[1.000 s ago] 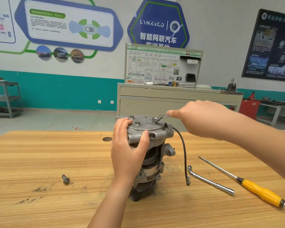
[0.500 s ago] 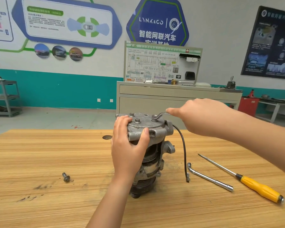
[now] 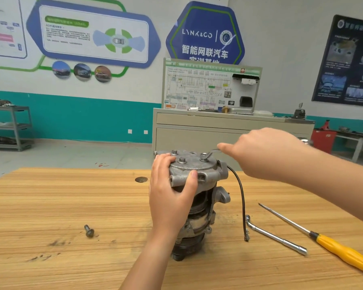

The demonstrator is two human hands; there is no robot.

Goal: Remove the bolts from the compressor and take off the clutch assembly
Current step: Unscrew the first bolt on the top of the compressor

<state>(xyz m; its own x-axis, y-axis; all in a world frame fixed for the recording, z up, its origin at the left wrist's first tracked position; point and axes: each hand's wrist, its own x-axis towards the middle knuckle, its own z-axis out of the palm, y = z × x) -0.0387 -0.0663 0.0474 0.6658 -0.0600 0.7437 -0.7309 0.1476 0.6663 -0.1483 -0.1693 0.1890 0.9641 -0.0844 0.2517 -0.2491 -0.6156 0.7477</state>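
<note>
A grey metal compressor [image 3: 199,178] stands upright on the wooden table [image 3: 50,206], its dark clutch end down. Bolts [image 3: 182,160] stick up from its top cover. My left hand [image 3: 170,197] grips the cover's near-left side, thumb on the front. My right hand [image 3: 262,151] holds the handle of a bent wrench [image 3: 210,153], whose head sits on the right-hand bolt. A black wire [image 3: 242,201] hangs from the compressor's right side down to the table.
One loose bolt [image 3: 89,230] lies on the table to the left. An L-shaped socket wrench [image 3: 275,235] and a yellow-handled screwdriver [image 3: 342,253] lie to the right. A round hole [image 3: 141,179] is in the tabletop behind. A grey cabinet [image 3: 197,132] stands beyond the table.
Both hands keep their hold on the compressor and the wrench. The wrench handle and the right hand have barely shifted; the camera has moved slightly.
</note>
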